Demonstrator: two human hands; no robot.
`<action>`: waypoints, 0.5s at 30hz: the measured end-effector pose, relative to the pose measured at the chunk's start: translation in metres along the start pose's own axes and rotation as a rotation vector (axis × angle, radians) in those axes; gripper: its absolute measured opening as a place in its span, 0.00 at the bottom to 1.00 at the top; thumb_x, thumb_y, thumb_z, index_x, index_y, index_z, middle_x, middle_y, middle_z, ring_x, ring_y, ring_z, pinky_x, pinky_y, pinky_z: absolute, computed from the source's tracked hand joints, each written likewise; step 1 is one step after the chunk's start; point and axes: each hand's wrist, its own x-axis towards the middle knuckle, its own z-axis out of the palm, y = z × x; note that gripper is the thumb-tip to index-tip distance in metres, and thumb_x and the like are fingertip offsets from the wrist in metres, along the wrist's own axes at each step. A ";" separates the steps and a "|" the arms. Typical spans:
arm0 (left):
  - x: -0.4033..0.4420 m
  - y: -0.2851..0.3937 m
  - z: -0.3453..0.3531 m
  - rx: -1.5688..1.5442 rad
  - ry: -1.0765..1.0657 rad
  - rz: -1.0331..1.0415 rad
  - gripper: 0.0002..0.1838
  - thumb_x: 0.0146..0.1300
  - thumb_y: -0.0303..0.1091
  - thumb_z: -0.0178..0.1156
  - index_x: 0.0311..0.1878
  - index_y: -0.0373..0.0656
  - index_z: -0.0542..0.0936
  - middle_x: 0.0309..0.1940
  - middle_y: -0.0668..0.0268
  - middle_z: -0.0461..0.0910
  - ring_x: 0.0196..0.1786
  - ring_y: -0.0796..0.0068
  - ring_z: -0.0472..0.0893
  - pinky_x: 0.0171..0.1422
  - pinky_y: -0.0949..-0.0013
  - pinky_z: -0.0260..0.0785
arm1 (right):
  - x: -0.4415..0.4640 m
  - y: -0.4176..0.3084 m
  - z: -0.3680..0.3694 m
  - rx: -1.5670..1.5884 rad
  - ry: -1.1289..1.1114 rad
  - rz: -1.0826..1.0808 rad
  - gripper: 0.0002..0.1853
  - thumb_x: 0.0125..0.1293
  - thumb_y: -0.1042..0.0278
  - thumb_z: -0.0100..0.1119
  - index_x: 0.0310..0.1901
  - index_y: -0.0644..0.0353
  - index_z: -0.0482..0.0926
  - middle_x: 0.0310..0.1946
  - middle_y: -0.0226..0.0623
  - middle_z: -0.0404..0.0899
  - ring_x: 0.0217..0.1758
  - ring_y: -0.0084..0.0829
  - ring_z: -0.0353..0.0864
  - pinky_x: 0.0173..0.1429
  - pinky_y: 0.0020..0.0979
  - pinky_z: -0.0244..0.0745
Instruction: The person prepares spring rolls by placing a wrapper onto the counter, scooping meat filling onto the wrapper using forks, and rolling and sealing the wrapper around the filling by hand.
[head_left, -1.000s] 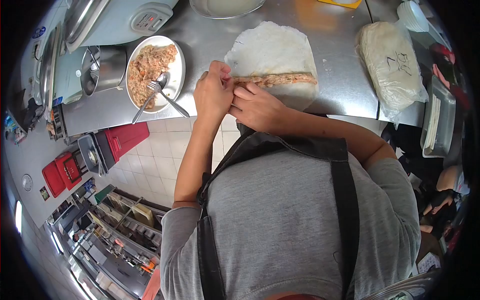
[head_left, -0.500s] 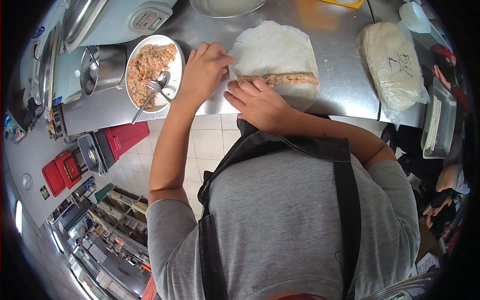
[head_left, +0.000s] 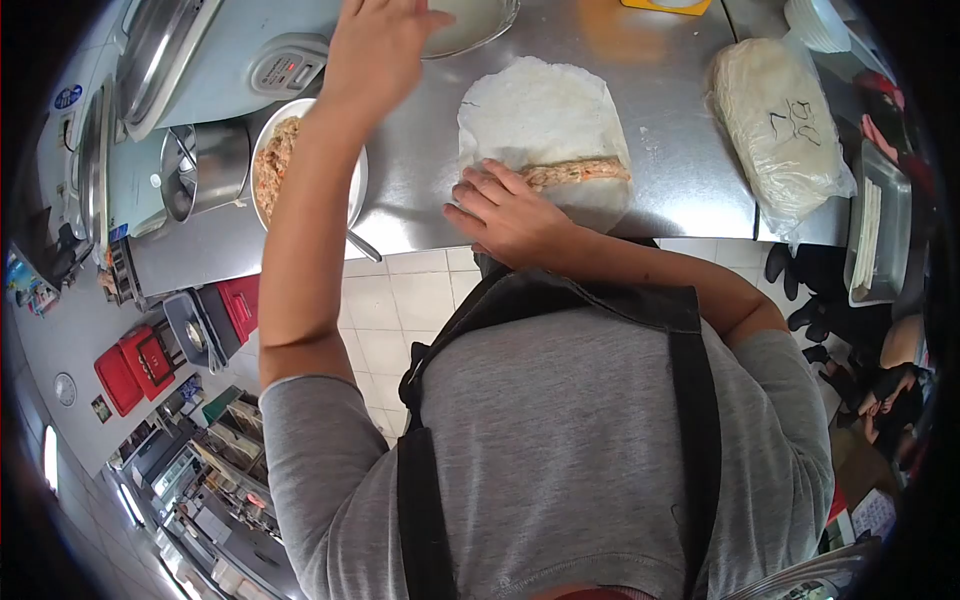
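A thin white wrapper sheet lies on the steel counter, with a strip of minced-meat filling across its lower part. My right hand rests on the sheet's lower left, its fingers stretched over the strip's left end and hiding it. My left hand is raised at the top edge, thumb apart, beside a round metal bowl of cloudy liquid; its fingertips are cut off by the frame. Beneath my left forearm is a white oval dish of the same minced filling; a utensil handle sticks out.
To the right lies a plastic-wrapped pack of white sheets, with a metal tray beyond it. A metal pot and a pale appliance with a display stand on the left. Another person's dark shoes show at the right.
My left hand has left the wrapper's left edge and moved up and left to the metal bowl, its forearm now over the oval dish. My right hand stays on the strip's left end.
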 end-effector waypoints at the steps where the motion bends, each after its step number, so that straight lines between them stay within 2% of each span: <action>1: 0.010 -0.009 0.005 0.091 -0.004 -0.008 0.21 0.58 0.23 0.64 0.53 0.58 0.90 0.50 0.70 0.80 0.58 0.64 0.76 0.61 0.60 0.67 | 0.001 0.000 0.000 0.014 0.009 0.006 0.33 0.57 0.54 0.74 0.63 0.60 0.79 0.62 0.43 0.76 0.73 0.46 0.70 0.82 0.55 0.56; 4: 0.031 -0.036 0.053 0.295 -0.059 0.062 0.28 0.60 0.20 0.58 0.58 0.63 0.89 0.50 0.69 0.80 0.58 0.64 0.76 0.59 0.60 0.66 | 0.002 -0.001 0.002 0.057 0.027 0.023 0.33 0.57 0.55 0.74 0.63 0.60 0.79 0.61 0.44 0.77 0.72 0.46 0.71 0.82 0.55 0.56; 7: 0.033 -0.054 0.075 0.273 -0.296 0.083 0.26 0.59 0.19 0.58 0.53 0.62 0.90 0.51 0.66 0.79 0.57 0.62 0.75 0.58 0.59 0.66 | 0.002 0.001 0.004 0.080 0.034 0.035 0.31 0.57 0.56 0.73 0.62 0.59 0.80 0.60 0.43 0.77 0.72 0.46 0.71 0.82 0.56 0.56; 8: 0.033 -0.058 0.079 0.210 -0.245 0.015 0.21 0.61 0.24 0.58 0.50 0.61 0.91 0.51 0.65 0.79 0.58 0.60 0.75 0.61 0.57 0.65 | 0.002 0.001 0.004 0.079 0.035 0.036 0.31 0.57 0.56 0.73 0.62 0.59 0.80 0.60 0.43 0.77 0.72 0.46 0.72 0.82 0.56 0.56; 10: 0.033 -0.042 0.025 0.084 -0.145 -0.113 0.13 0.64 0.34 0.59 0.43 0.59 0.92 0.52 0.61 0.80 0.61 0.58 0.75 0.67 0.53 0.64 | 0.001 0.003 0.007 0.069 0.060 0.031 0.30 0.57 0.56 0.74 0.61 0.58 0.81 0.60 0.42 0.78 0.72 0.45 0.72 0.82 0.56 0.57; 12: 0.013 -0.038 -0.017 0.026 -0.047 0.006 0.22 0.57 0.19 0.60 0.47 0.58 0.90 0.49 0.65 0.77 0.56 0.60 0.74 0.59 0.58 0.65 | 0.000 0.005 0.012 0.047 0.104 0.023 0.29 0.56 0.56 0.74 0.59 0.57 0.81 0.59 0.41 0.79 0.71 0.45 0.73 0.82 0.56 0.58; 15: -0.026 0.004 -0.033 -0.232 -0.099 0.115 0.16 0.56 0.19 0.62 0.42 0.53 0.88 0.46 0.66 0.76 0.55 0.60 0.74 0.59 0.57 0.65 | 0.000 0.007 0.013 0.043 0.145 0.008 0.29 0.53 0.56 0.75 0.57 0.57 0.82 0.58 0.39 0.80 0.70 0.45 0.74 0.80 0.55 0.61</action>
